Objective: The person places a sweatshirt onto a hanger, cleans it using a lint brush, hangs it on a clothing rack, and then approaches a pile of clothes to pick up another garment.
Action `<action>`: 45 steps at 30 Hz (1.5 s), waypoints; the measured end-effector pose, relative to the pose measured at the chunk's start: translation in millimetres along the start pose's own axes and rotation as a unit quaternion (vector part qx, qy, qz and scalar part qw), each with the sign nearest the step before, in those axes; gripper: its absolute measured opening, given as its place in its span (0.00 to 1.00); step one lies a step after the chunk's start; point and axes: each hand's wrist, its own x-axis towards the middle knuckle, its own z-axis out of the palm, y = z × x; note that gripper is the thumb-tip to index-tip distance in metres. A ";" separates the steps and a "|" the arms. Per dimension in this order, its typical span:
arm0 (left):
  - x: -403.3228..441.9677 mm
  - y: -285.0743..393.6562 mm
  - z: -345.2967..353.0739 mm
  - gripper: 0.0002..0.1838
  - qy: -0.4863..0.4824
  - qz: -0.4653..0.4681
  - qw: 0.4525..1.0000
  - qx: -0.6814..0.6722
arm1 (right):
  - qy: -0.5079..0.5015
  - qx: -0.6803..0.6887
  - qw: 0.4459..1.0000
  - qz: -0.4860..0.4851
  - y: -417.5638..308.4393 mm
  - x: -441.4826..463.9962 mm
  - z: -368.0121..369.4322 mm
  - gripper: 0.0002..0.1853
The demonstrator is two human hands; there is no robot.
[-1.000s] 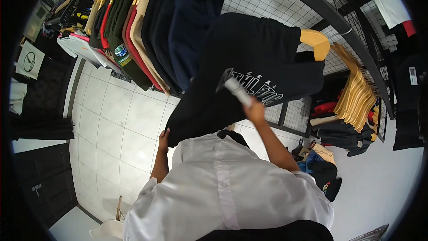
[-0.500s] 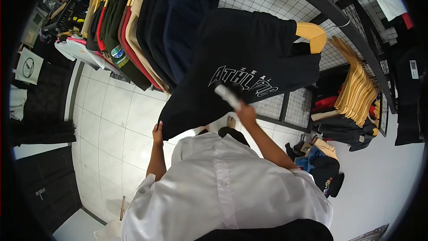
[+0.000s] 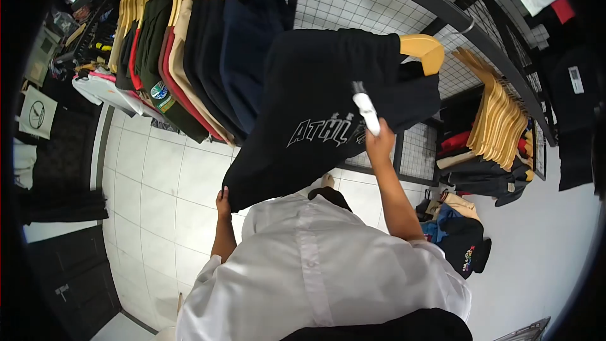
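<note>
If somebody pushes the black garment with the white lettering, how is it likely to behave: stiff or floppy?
Probably floppy: the black garment looks like soft cloth, held at its edge by the left hand. It might also swing, because a wooden hanger shows at its other end. Rolling seems unlikely, as it is spread out, not bundled.

Glossy white button-front shirt (image 3: 360, 271)

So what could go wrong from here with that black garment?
The white tool in the right hand is over the black garment, close to the lettering, so it might catch or scuff it. The left hand holds one edge, away from the wooden hanger; a hard tug might slide the garment off it.
</note>
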 end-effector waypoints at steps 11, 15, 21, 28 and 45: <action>40.6 55.8 -13.4 0.20 0.013 0.068 0.996 0.061 | -0.075 -0.019 0.988 -0.133 33.9 17.4 -51.4 0.08; 31.5 59.7 -16.4 0.19 0.022 0.074 0.994 0.074 | -0.043 -0.042 0.993 -0.101 60.3 44.0 -42.8 0.09; 2.5 65.2 -0.2 0.21 0.075 0.090 0.992 0.041 | -0.465 -0.227 0.849 -0.110 155.8 -48.6 -1.3 0.16; -68.4 116.5 146.3 0.26 0.253 0.530 0.728 0.352 | -0.135 0.086 0.986 -0.054 102.7 -31.2 -79.5 0.16; -249.5 295.8 525.7 0.11 0.014 0.659 0.458 0.596 | 0.060 0.266 0.888 0.369 127.9 0.1 8.2 0.16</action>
